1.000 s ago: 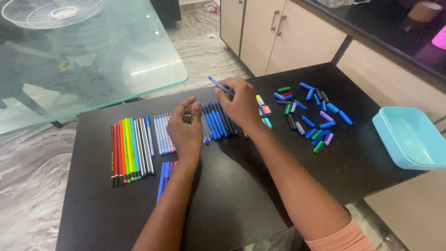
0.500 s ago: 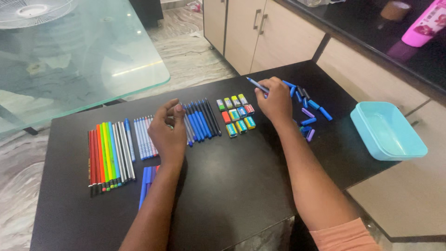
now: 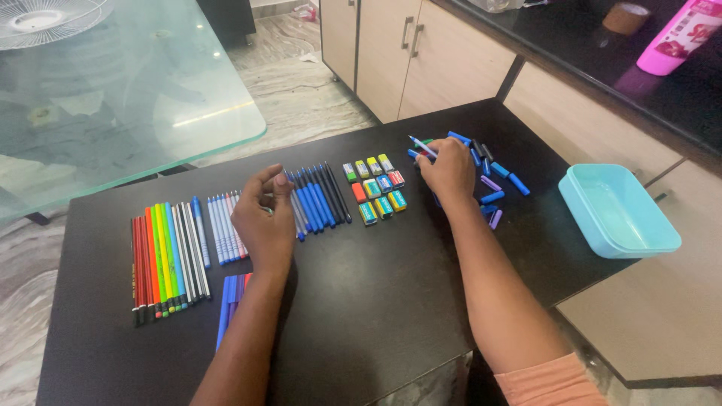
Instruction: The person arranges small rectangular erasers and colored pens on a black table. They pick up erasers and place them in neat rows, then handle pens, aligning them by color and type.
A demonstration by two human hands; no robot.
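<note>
My right hand (image 3: 450, 171) holds a blue pen (image 3: 421, 146) above a scatter of blue, purple and black pen caps (image 3: 496, 179) at the right of the black table (image 3: 376, 301). My left hand (image 3: 263, 214) rests half curled on the table, fingers pinched together beside a row of blue and black pens (image 3: 316, 194); whether it holds something is unclear. Between the hands lie small coloured erasers (image 3: 376, 188) in rows.
A row of coloured pencils (image 3: 165, 256) and a row of thin pens (image 3: 226, 225) lie at the left, with more blue pens (image 3: 229, 301) below. A light blue tray (image 3: 617, 210) sits at the table's right edge. A glass table (image 3: 113, 90) and cabinets (image 3: 421, 53) stand behind.
My right hand moved right with the blue pen, from over the pen row to the pile of caps, uncovering the erasers. The left hand stayed by the pens.
</note>
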